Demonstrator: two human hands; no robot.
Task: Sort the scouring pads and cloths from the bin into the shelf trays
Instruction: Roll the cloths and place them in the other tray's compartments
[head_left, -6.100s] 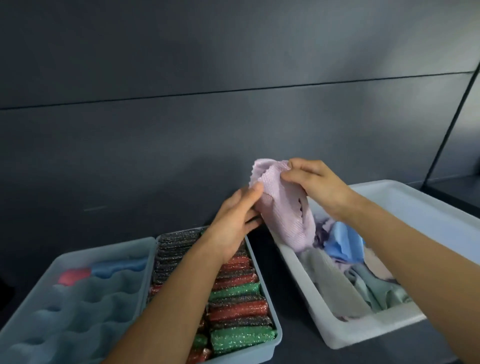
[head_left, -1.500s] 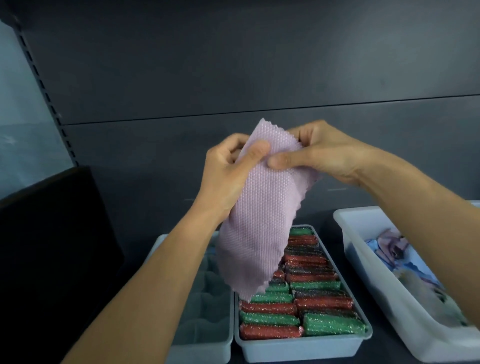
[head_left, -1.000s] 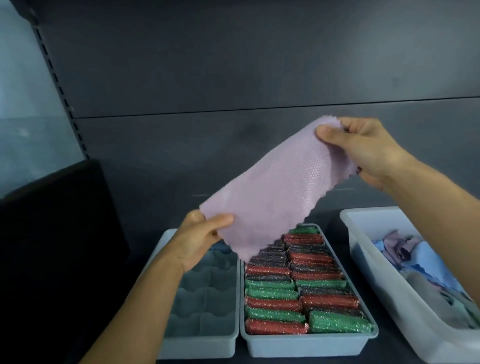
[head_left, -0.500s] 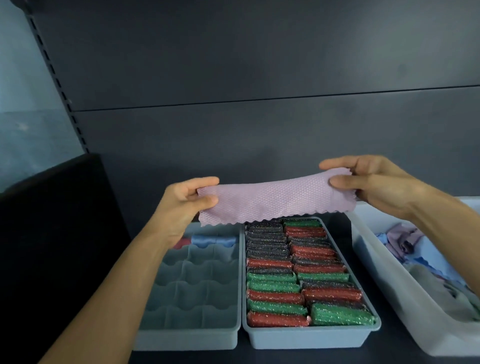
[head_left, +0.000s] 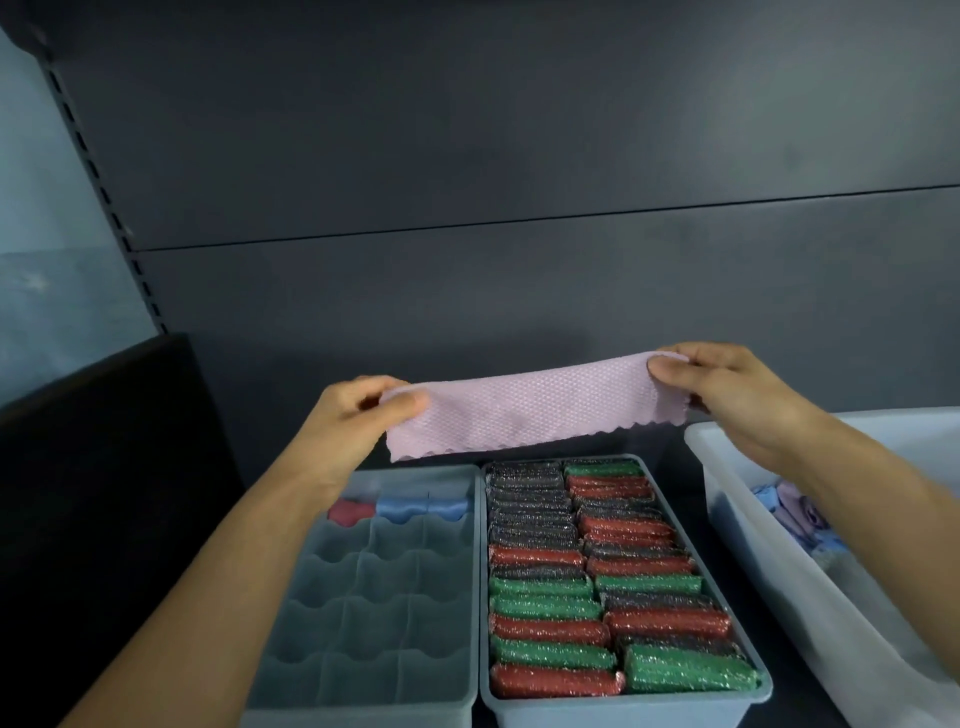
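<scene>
While right hand pinches cloth, bin cropped

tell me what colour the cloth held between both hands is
Pale pink cloth, seen in the head view.

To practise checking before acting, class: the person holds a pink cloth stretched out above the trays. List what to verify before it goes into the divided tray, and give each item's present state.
1. Left hand pinches one end of the pink cloth: ok.
2. Right hand pinches the other end: ok.
3. Cloth stretched without bunching: ok.
4. Cloth rolled to fit a compartment: not ok, it is spread out.
5. Divided tray has free compartments: ok; only the back row holds rolled cloths.
6. Cloth's underside clean: cannot tell, hidden.
</scene>
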